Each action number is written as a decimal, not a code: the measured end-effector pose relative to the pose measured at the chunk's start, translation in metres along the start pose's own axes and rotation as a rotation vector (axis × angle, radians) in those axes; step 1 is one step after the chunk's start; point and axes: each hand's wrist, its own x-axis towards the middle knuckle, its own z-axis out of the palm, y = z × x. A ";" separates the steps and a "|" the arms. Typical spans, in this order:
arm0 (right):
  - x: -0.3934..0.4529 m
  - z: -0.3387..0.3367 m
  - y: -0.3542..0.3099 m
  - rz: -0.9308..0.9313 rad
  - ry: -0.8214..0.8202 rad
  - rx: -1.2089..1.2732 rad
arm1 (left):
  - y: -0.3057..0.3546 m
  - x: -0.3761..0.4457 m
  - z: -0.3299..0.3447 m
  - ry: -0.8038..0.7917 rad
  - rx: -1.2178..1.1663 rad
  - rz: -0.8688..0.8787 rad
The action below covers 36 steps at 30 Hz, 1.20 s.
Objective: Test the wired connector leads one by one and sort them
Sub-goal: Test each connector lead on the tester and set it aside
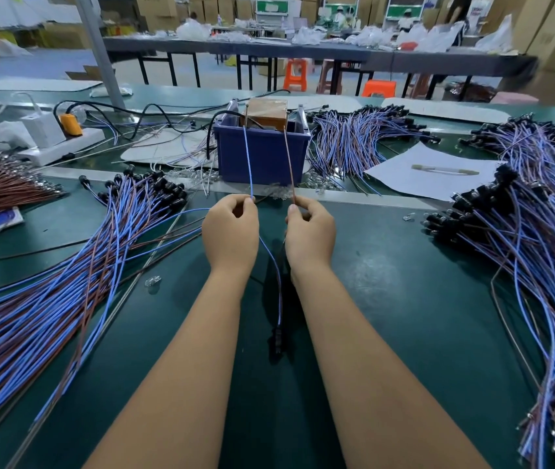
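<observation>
a long grey table (303, 52) crosses the hall, orange stools (295, 74) beneath it. cardboard boxes (553, 38) stack behind.

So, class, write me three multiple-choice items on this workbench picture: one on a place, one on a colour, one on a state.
1. Where is the blue box?
A. beyond the hands, mid-table
B. on the floor
C. under the paper

2. What colour wire does the left hand pinch?
A. green
B. blue
C. yellow

3. What is the right hand doing?
A. lying flat on the table
B. pinching a brown wire
C. holding the pen

Answers:
1 A: the box sits straight past both hands.
2 B: the blue wire runs from its fingertips up to the box.
3 B: the brown wire rises from its pinched fingers.
</observation>
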 end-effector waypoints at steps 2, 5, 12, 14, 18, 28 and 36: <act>0.001 0.000 0.001 0.011 0.003 0.015 | -0.002 0.003 0.000 -0.027 0.020 0.012; 0.002 -0.001 0.001 0.026 0.015 0.031 | -0.005 0.005 0.001 -0.051 0.021 -0.009; 0.001 -0.001 0.000 0.041 0.009 0.031 | -0.006 0.005 -0.001 -0.078 -0.026 -0.041; 0.000 -0.001 -0.001 0.043 0.011 0.031 | -0.006 0.006 -0.002 -0.069 -0.046 -0.060; -0.001 -0.002 -0.002 0.040 0.014 0.029 | -0.007 0.006 -0.003 -0.051 -0.063 -0.072; -0.002 -0.003 -0.004 0.043 0.019 0.038 | -0.013 0.011 0.000 0.018 -0.106 -0.128; -0.005 -0.004 -0.008 0.060 0.030 0.040 | -0.017 0.013 0.001 0.063 -0.115 -0.154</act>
